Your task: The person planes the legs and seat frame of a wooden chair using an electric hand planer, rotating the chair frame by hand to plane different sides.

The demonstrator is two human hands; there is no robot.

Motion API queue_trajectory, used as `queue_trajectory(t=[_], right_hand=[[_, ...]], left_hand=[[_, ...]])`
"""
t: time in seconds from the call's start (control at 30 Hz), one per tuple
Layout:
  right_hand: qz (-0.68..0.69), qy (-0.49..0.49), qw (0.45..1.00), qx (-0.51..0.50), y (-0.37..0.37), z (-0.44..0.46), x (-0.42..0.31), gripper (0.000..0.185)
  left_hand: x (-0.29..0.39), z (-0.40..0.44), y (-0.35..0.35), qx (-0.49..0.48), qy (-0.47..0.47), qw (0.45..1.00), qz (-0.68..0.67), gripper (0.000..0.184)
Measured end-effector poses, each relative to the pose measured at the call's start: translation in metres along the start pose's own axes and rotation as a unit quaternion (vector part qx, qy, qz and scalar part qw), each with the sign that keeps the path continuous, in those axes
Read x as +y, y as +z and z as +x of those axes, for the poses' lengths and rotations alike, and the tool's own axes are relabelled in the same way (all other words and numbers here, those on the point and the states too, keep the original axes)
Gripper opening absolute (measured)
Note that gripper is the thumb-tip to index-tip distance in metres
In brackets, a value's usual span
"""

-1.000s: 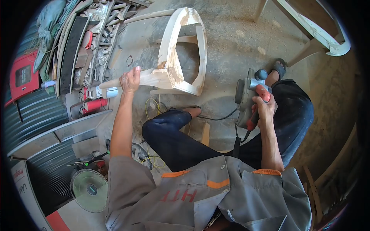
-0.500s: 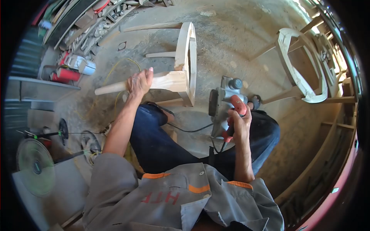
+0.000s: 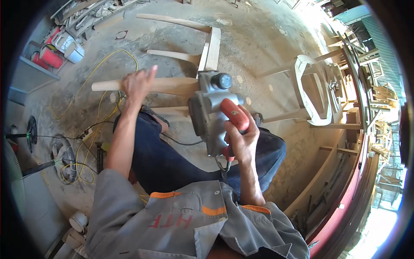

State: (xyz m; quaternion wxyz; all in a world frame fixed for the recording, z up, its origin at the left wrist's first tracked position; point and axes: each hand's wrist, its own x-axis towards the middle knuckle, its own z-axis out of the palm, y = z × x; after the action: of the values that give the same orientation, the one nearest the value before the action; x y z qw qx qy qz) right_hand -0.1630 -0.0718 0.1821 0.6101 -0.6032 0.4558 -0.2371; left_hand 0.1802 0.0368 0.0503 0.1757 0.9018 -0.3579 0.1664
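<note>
In the head view, my right hand grips the red handle of an electric planer, held tilted above the floor. The planer hides part of a bare wooden chair frame lying on its side, legs pointing left. Whether the two touch, I cannot tell. Slightly blurred, my left hand is curled over the near leg of that frame, its thumb raised. A dark power cord runs from the planer across my legs.
Another wooden frame stands at right, beside stacked wood pieces. A yellow cord loops over the floor at left. Red and white containers stand at upper left, near scrap wood. A fan is at far left.
The planer in my right hand has come up and left, now in front of the chair frame's near corner. My view has turned right. My left hand stays at the leg.
</note>
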Motion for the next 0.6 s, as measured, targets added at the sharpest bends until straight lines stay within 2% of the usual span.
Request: queue_trajectory(t=[0.07,0.1,0.13,0.2,0.4,0.47,0.6], right_hand=[[-0.030,-0.038,0.999,0.022,0.018,-0.004,0.013,0.057],[-0.051,-0.025,0.998,0.022,0.019,-0.001,0.012,0.057],[-0.073,-0.012,0.997,0.023,0.022,-0.001,0.013,0.057],[-0.103,-0.048,0.993,0.026,0.028,0.007,0.014,0.059],[-0.193,-0.075,0.977,0.051,0.045,0.031,-0.011,0.060],[-0.153,-0.024,0.987,0.042,0.052,0.035,-0.034,0.058],[-0.154,-0.080,0.983,0.051,0.062,0.053,-0.046,0.055]], left_hand=[[-0.012,0.000,0.000,0.046,0.047,0.998,-0.007,0.060],[-0.015,0.000,0.001,0.070,0.066,0.995,-0.009,0.058],[-0.017,0.000,0.004,0.078,0.060,0.995,-0.018,0.056],[-0.014,0.007,0.004,0.096,0.052,0.993,-0.037,0.052],[-0.017,0.016,0.001,0.072,0.033,0.995,-0.056,0.053],[-0.019,0.019,0.000,0.075,0.035,0.995,-0.060,0.052],[-0.016,0.017,0.001,0.067,0.036,0.994,-0.077,0.051]])
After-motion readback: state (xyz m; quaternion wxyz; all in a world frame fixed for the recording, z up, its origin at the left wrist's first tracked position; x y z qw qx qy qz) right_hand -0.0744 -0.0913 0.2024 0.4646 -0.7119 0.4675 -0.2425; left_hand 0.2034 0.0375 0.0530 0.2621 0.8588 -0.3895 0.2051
